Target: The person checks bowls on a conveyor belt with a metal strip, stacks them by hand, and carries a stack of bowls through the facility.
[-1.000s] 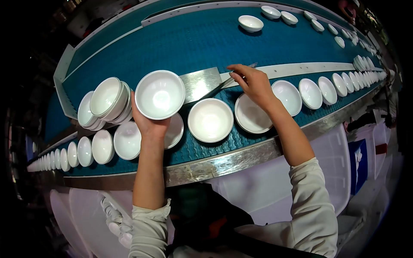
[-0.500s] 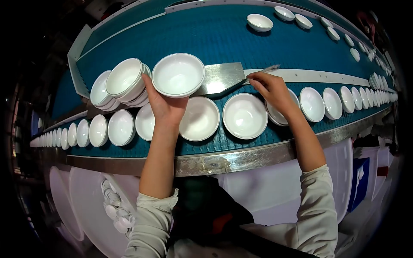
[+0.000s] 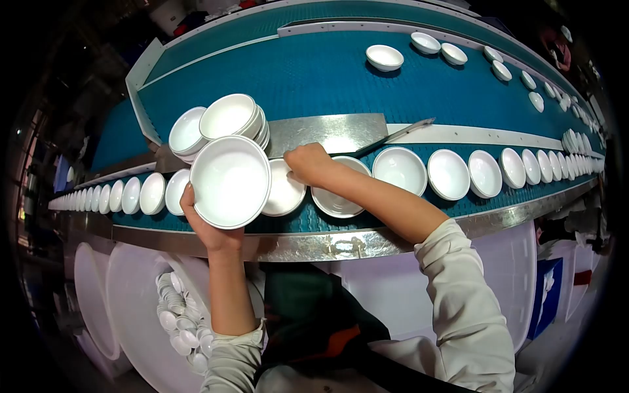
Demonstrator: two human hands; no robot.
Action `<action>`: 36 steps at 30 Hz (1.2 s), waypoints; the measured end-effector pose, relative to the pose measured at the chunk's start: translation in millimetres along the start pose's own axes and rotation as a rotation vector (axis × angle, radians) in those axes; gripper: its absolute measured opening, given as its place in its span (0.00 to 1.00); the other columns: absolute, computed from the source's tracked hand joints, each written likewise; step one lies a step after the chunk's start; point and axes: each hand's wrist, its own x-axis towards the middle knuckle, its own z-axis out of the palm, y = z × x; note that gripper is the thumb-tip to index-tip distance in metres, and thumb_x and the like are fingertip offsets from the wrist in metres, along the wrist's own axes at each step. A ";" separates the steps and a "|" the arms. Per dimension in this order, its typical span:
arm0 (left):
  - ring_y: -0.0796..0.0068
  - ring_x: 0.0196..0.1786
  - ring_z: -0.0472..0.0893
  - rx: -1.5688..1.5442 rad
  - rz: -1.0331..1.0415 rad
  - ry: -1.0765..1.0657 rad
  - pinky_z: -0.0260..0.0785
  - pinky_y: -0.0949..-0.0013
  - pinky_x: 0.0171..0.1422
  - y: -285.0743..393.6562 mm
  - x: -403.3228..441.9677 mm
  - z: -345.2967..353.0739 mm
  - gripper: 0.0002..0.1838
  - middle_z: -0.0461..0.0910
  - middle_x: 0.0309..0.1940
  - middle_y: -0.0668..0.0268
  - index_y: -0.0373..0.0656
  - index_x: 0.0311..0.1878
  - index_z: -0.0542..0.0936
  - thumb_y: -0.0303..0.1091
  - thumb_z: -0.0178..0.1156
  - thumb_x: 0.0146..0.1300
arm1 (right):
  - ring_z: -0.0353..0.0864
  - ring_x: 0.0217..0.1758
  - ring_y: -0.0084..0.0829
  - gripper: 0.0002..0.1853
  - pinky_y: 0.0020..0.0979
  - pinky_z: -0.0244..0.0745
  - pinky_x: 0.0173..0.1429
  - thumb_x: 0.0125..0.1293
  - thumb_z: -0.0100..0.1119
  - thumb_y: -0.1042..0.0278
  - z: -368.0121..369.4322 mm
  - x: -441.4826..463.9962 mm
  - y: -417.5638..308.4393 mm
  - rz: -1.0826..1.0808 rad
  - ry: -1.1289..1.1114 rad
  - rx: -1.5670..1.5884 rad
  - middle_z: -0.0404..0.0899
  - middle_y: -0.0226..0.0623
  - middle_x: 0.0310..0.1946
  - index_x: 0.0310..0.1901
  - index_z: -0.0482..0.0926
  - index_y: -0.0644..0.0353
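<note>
My left hand point(image 3: 213, 229) is closed on the lower left side of a white bowl point(image 3: 230, 182), tilted so its inside faces me. My right hand point(image 3: 310, 164) is closed to the right of that bowl, over the row of white bowls and by the metal plate point(image 3: 331, 134). Its fingertips are mostly hidden, and whatever they may hold cannot be made out. Behind the held bowl stand stacked white bowls point(image 3: 229, 116). A thin, dark-handled tool with a narrow tip point(image 3: 400, 133) lies across the plate's right end and the white rail.
White bowls point(image 3: 400, 171) line the near green belt point(image 3: 386, 213), bordered by a metal edge point(image 3: 341, 247). More bowls point(image 3: 385, 58) ride the wide far belt point(image 3: 314, 72). Below left, a large white tub point(image 3: 134, 308) holds many small white dishes point(image 3: 183, 322).
My left hand has brought the bowl down and left, nearer to me. My right hand has moved left, away from the thin tool, and its fingers have curled in.
</note>
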 end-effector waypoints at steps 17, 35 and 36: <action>0.58 0.49 0.78 1.191 0.188 0.170 0.66 0.65 0.56 1.0 36.2 -94.2 0.20 0.80 0.45 0.49 0.28 0.52 0.75 0.38 0.47 0.71 | 0.80 0.19 0.29 0.11 0.30 0.81 0.22 0.63 0.52 0.70 -45.8 -65.0 91.3 0.688 0.264 0.951 0.78 0.41 0.23 0.37 0.73 0.74; 0.58 0.42 0.78 1.414 0.656 -0.250 0.70 0.64 0.47 -1.3 -10.8 7.5 0.06 0.80 0.38 0.57 0.36 0.41 0.78 0.22 0.59 0.59 | 0.80 0.30 0.19 0.14 0.21 0.77 0.34 0.74 0.48 0.63 -75.7 -143.9 69.6 0.558 0.838 0.918 0.82 0.34 0.33 0.50 0.78 0.62; 0.59 0.42 0.79 1.378 0.639 -0.298 0.70 0.64 0.47 -12.2 -14.2 16.5 0.06 0.80 0.36 0.57 0.36 0.39 0.79 0.21 0.60 0.58 | 0.79 0.30 0.19 0.14 0.21 0.77 0.34 0.74 0.48 0.63 -76.8 -146.9 70.9 0.555 0.887 0.870 0.82 0.34 0.33 0.50 0.78 0.62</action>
